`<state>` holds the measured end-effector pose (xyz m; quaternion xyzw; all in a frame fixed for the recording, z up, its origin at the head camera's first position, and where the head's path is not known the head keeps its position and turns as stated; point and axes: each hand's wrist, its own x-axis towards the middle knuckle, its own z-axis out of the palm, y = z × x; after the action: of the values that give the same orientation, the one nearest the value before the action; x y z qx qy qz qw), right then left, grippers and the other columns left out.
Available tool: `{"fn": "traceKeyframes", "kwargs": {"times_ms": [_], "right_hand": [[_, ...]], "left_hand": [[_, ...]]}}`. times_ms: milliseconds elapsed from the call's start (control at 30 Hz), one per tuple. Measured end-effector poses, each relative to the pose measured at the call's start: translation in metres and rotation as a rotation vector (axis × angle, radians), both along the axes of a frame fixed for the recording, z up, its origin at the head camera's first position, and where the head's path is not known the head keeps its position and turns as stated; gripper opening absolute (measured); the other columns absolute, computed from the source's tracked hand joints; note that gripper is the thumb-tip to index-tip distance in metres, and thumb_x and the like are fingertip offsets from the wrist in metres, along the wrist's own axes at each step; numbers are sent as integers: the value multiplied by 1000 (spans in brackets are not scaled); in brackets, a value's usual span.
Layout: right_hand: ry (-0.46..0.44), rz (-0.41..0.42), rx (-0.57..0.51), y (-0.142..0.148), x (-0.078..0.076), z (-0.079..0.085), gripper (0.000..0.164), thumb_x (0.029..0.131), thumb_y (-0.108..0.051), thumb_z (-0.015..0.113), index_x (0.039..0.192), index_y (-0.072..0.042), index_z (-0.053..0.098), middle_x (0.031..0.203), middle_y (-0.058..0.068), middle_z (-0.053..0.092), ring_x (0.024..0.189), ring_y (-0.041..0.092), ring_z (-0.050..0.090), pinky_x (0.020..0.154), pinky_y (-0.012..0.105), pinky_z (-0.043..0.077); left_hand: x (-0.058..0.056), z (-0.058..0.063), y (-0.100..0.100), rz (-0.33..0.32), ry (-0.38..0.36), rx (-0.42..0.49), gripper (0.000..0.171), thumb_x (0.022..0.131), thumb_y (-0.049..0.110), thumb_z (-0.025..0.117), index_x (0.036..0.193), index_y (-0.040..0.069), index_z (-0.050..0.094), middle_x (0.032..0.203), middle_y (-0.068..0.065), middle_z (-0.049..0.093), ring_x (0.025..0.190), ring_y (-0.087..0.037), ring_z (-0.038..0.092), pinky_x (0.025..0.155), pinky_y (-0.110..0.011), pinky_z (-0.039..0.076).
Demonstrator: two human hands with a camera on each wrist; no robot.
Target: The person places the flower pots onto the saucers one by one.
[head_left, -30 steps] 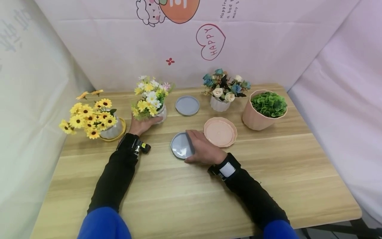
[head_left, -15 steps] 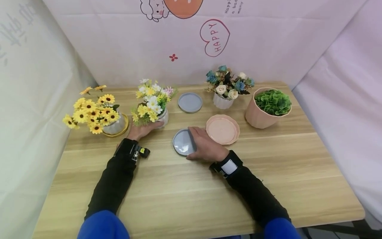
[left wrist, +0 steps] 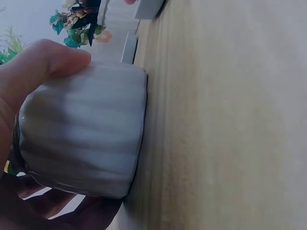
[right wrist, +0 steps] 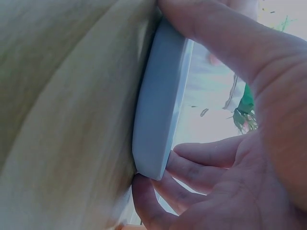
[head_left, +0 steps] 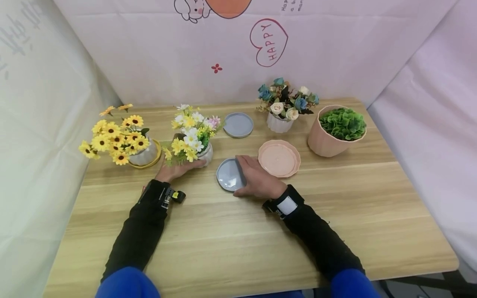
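My left hand grips a small ribbed whitish flower pot low on the table, thumb on one side and fingers round the other. Yellow, white and pink artificial flowers fill this pot and hide part of the hand in the head view. To its right, my right hand holds a round grey-blue saucer by its right edge, between thumb and fingers. In the right wrist view the saucer lies flat along the table surface, with fingertips at its rim.
A second grey-blue saucer lies behind. A pink scalloped saucer sits just beyond the right hand. Potted sunflowers stand on a yellow saucer at left. Blue and cream roses and a pink pot of green leaves stand at right.
The left hand has brought the flower pot slightly toward the front and right, nearer the held saucer. The right hand keeps its hold with the saucer in place. The head view has shifted slightly.
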<state>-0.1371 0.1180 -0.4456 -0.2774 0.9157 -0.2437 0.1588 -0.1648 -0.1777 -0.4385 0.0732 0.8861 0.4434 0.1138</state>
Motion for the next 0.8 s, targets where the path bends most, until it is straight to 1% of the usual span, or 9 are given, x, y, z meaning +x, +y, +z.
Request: {"fn": "traceKeyframes", "kwargs": {"times_ms": [33, 100, 200, 267, 367, 500, 700, 767, 800], "right_hand": [[1, 0, -1, 0, 0, 0, 119, 78, -38, 95, 164, 4, 24, 163, 22, 39, 150, 37, 39, 126, 51, 38], [3, 1, -3, 1, 0, 0, 119, 78, -38, 95, 164, 4, 24, 163, 22, 39, 150, 37, 39, 126, 51, 38], [1, 1, -3, 1, -1, -1, 119, 78, -39, 95, 164, 4, 24, 163, 22, 39, 150, 38, 39, 126, 51, 38], [-2, 4, -1, 1, -1, -1, 119, 79, -39, 95, 164, 4, 24, 164, 22, 38, 150, 37, 39, 126, 50, 38], [-1, 7, 2, 1, 0, 0, 120, 79, -39, 95, 164, 4, 23, 164, 23, 38, 151, 38, 38, 127, 51, 37], [-2, 10, 9, 0, 0, 1, 120, 79, -39, 94, 164, 4, 22, 164, 23, 37, 151, 38, 38, 127, 51, 37], [12, 11, 6, 1, 0, -1, 120, 79, -40, 94, 164, 4, 22, 164, 23, 37, 151, 38, 38, 126, 51, 38], [12, 6, 5, 1, 0, -1, 121, 79, -41, 94, 164, 4, 22, 165, 23, 37, 151, 38, 38, 126, 51, 38], [9, 2, 3, 1, 0, -2, 121, 79, -41, 94, 165, 4, 22, 165, 23, 37, 151, 38, 38, 126, 51, 38]], "left_hand": [[1, 1, 0, -9, -13, -3, 114, 88, 39, 84, 170, 7, 11, 176, -18, 21, 164, -37, 19, 136, -56, 13], [5, 2, 1, -4, -26, -16, 116, 87, 42, 84, 170, 7, 11, 175, -18, 22, 164, -37, 20, 135, -56, 16], [10, 4, 1, 27, -13, -18, 124, 83, 43, 87, 170, 6, 7, 176, -20, 20, 164, -37, 19, 135, -56, 16], [14, 5, 0, 54, -20, -17, 129, 80, 44, 89, 170, 6, 4, 176, -20, 17, 164, -37, 17, 135, -56, 15], [17, 6, -1, 48, -41, -25, 132, 80, 44, 89, 169, 4, 0, 177, -22, 13, 165, -39, 15, 135, -57, 15], [19, 9, -2, 32, -59, -38, 134, 79, 45, 89, 169, 3, -1, 176, -24, 13, 164, -40, 15, 135, -58, 16], [21, 18, 1, 7, -108, -40, 137, 81, 46, 87, 169, 5, -10, 178, -22, 0, 166, -40, 6, 135, -59, 10], [21, 21, 2, -2, -103, -33, 138, 81, 47, 88, 169, 6, -10, 178, -21, 0, 166, -39, 5, 135, -58, 10], [22, 22, 3, -11, -93, -26, 137, 81, 47, 88, 169, 6, -8, 179, -20, 3, 166, -38, 7, 135, -58, 11]]}}
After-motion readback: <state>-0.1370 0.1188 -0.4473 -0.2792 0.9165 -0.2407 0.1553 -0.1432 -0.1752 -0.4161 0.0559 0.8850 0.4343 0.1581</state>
